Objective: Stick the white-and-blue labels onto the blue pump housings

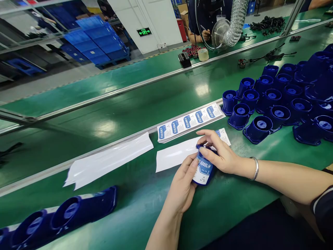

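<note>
My left hand (182,185) and my right hand (220,152) both grip a small blue plastic housing (203,170) that bears a white and blue label, held just above the green bench. My right fingers curl over its top and press on the label; my left thumb rests on its side. A silver bracelet (256,168) circles my right wrist. Under my hands lies a white label backing strip (174,156) with one label left at its right end. A stack of printed label sheets (189,121) lies just beyond it.
Several unlabelled blue housings (262,126) crowd the bench at right. Labelled housings (65,213) lie at the lower left. Empty backing sheets (109,159) lie at left. A metal rail (104,95) borders the green conveyor; another person (205,34) sits beyond, by a silver duct hose (236,21).
</note>
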`<state>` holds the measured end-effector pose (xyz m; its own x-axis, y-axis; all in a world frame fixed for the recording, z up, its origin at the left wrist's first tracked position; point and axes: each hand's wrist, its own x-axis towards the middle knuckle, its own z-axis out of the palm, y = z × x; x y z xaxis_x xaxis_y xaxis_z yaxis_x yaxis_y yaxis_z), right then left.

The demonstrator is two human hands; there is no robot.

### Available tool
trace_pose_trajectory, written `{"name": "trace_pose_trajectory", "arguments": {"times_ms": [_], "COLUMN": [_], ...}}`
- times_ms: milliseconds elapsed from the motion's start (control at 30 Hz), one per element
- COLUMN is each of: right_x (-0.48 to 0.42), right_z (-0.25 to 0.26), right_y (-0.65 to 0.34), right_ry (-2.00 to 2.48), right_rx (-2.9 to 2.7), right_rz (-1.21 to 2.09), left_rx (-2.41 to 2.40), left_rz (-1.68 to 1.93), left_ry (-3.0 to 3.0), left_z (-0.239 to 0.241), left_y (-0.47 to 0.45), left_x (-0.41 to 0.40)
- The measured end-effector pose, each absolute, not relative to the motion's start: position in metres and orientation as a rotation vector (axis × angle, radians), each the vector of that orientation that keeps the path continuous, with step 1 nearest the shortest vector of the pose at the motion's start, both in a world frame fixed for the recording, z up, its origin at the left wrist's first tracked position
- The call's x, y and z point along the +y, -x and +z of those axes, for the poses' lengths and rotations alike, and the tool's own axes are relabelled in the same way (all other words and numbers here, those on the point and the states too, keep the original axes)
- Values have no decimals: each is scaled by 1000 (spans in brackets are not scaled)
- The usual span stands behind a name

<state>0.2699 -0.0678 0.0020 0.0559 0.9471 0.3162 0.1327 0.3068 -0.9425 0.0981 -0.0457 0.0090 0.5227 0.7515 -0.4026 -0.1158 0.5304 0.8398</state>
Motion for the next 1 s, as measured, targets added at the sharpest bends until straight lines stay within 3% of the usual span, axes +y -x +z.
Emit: {"name": "trace_pose_trajectory", "arguments": {"times_ms": [300,567,667,867,1000], "right_x": [-66,-66,-65,-69,-73], "right_z": [-1,-4,-5,-8,-9], "right_y": [-266,-267,-269,-271,-269], "right_ry": [1125,1128,1083,886,870], "right_rx": [-1303,-1358,-1353,-1424,-1539], "right_rz": [868,851,867,867,774], "left_rx": [1008,1171,1101,894,813], "left_rz": [543,522,553,739,726], "left_ry": [-1579,-1850,-1706,-799,-656], "left_z": [11,3,5,8,6], "left_y": [-97,-98,-98,-101,-105], "left_x": [-45,-52,-49,-42,-44]}}
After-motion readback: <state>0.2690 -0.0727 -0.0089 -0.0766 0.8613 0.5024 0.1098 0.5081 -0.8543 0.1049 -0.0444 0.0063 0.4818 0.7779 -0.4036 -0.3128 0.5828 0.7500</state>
